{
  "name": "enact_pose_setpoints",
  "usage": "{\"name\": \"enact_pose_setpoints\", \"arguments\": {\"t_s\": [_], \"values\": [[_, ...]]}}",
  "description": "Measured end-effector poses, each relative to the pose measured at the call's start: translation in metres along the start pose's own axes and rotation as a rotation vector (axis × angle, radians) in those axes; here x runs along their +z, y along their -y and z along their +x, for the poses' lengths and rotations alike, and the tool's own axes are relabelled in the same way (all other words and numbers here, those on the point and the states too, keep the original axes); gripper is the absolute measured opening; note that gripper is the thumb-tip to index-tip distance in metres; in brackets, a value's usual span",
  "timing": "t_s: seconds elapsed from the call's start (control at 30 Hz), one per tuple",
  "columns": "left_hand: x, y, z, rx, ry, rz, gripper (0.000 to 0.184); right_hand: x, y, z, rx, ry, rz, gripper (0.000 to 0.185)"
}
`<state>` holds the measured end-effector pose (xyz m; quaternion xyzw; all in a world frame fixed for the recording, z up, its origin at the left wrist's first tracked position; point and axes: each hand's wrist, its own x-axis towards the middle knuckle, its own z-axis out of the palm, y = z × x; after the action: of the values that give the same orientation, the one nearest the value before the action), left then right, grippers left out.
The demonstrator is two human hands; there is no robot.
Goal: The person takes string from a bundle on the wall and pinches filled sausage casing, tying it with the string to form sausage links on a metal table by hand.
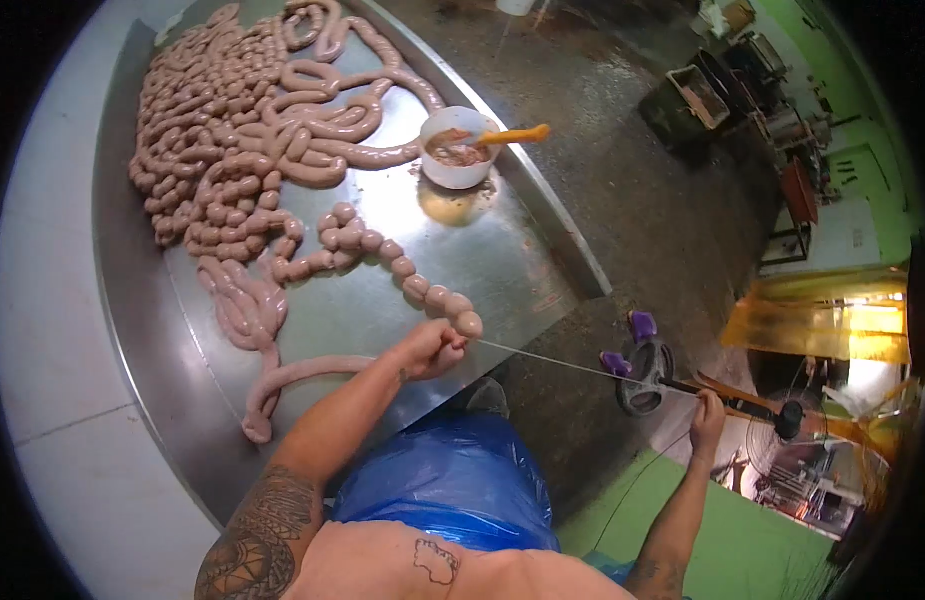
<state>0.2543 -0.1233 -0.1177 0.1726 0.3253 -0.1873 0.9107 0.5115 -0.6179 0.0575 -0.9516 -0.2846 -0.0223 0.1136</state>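
Note:
My left hand is closed in a pinch at the end of a chain of short, round sausage links, its fingers against the last link. From there a thin pale string runs taut to the right. My right hand is closed around the string's far end, held out over the floor. A long untied sausage passes behind my left forearm; where it leads is hidden. Many more sausages, linked and unlinked, are heaped on the steel table.
A white bowl with meat residue and an orange-handled utensil stands near the table's raised rim. A fan stands on the right above its round base, beside purple footwear. Dark bins stand farther back.

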Motion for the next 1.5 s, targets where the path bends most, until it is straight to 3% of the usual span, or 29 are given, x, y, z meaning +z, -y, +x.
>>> {"name": "enact_pose_setpoints", "arguments": {"t_s": [0.1,0.17,0.23,0.3,0.33,0.37,0.4,0.47,0.53,0.57,0.63,0.67,0.7,0.73,0.77,0.83,0.9,0.97,1.0,1.03,1.07,1.1,1.13,1.23,1.27,1.33,1.37,1.4,1.5], "values": [[0.027,0.01,-0.002,0.15,-0.19,0.213,0.017,-0.048,0.027,-0.015,0.073,-0.212,0.081,0.008],[0.018,0.02,0.007,0.976,-0.55,1.426,0.02,-0.064,0.04,-0.023,-0.043,-0.39,0.401,0.009],[0.013,0.025,0.003,0.976,-0.658,1.652,0.031,-0.026,0.115,-0.006,-0.307,-0.396,0.873,0.015],[0.011,0.029,-0.006,0.746,-0.742,1.997,0.029,0.022,0.236,0.026,-0.427,-0.139,0.972,0.019],[0.008,0.032,0.0,0.759,-0.756,1.999,0.029,0.044,0.289,0.044,-0.443,0.128,0.982,0.024],[0.0,0.038,0.012,0.663,-0.753,1.92,0.03,0.063,0.334,0.06,-0.517,0.232,0.901,0.03],[-0.005,0.046,0.017,0.566,-0.753,1.834,0.031,0.095,0.342,0.061,-0.459,0.264,1.001,0.03],[0.0,0.057,0.018,0.604,-0.774,1.677,0.031,0.167,0.33,0.067,-0.446,0.317,1.107,0.03],[0.008,0.056,0.012,0.633,-0.801,1.512,0.031,0.218,0.289,0.053,0.053,0.804,1.253,0.032],[0.019,0.053,0.001,0.639,-0.785,1.422,0.033,0.232,0.298,0.053,0.021,0.835,1.251,0.032],[0.027,0.053,-0.008,0.63,-0.792,1.323,0.036,0.256,0.321,0.04,0.537,0.921,1.759,0.036],[0.029,0.051,-0.009,0.704,-0.671,1.123,0.034,0.268,0.342,0.04,0.555,0.875,1.851,0.036],[0.028,0.048,-0.013,0.775,-0.551,0.924,0.032,0.256,0.374,0.046,0.557,0.903,1.855,0.036],[0.031,0.04,-0.024,0.771,-0.572,0.925,0.032,0.224,0.41,0.055,0.711,0.99,1.653,0.031],[0.038,0.028,-0.038,0.593,-0.513,0.84,0.033,0.205,0.429,0.06,0.85,1.055,1.442,0.031],[0.053,0.007,-0.055,0.408,-0.428,0.769,0.034,0.303,0.344,0.048,0.43,1.15,1.629,0.026],[0.062,-0.004,-0.06,0.205,-0.407,0.834,0.033,0.27,0.3,0.047,-0.243,0.473,0.862,0.02],[0.018,0.008,-0.01,0.273,-0.345,0.83,0.032,0.181,0.239,0.042,-0.422,0.28,0.646,0.017],[-0.005,0.012,0.014,0.184,-0.285,0.523,0.031,0.154,0.185,0.033,-0.401,0.289,0.437,0.016],[-0.006,0.015,0.024,0.122,-0.235,0.378,0.03,0.13,0.116,0.021,-0.325,0.311,0.153,0.015],[-0.006,0.018,0.034,0.056,-0.197,0.235,0.029,0.094,0.061,0.004,-0.067,0.154,0.062,0.013],[0.002,0.019,0.035,0.132,-0.22,0.392,0.027,0.064,0.002,-0.013,0.005,-0.048,0.104,0.012],[0.01,0.017,0.032,0.218,-0.247,0.546,0.026,0.037,0.003,-0.024,0.032,-0.117,0.088,0.011],[0.022,0.012,0.016,0.505,-0.36,0.989,0.022,-0.039,0.046,-0.041,0.09,-0.248,0.162,0.01],[0.024,0.016,0.013,0.505,-0.365,0.992,0.022,-0.045,0.067,-0.039,0.109,-0.315,0.254,0.01],[0.024,0.035,0.004,1.272,-0.847,1.889,0.026,-0.021,0.15,-0.019,-0.18,-0.371,0.68,0.011],[0.021,0.038,0.0,1.269,-0.844,1.901,0.026,0.003,0.203,0.0,-0.312,-0.225,0.908,0.013],[0.018,0.039,-0.004,1.099,-0.829,1.938,0.028,0.03,0.25,0.015,-0.368,-0.044,0.969,0.014],[0.002,0.05,0.006,0.723,-0.842,1.897,0.032,0.112,0.345,0.044,-0.167,0.191,1.197,0.023]]}}
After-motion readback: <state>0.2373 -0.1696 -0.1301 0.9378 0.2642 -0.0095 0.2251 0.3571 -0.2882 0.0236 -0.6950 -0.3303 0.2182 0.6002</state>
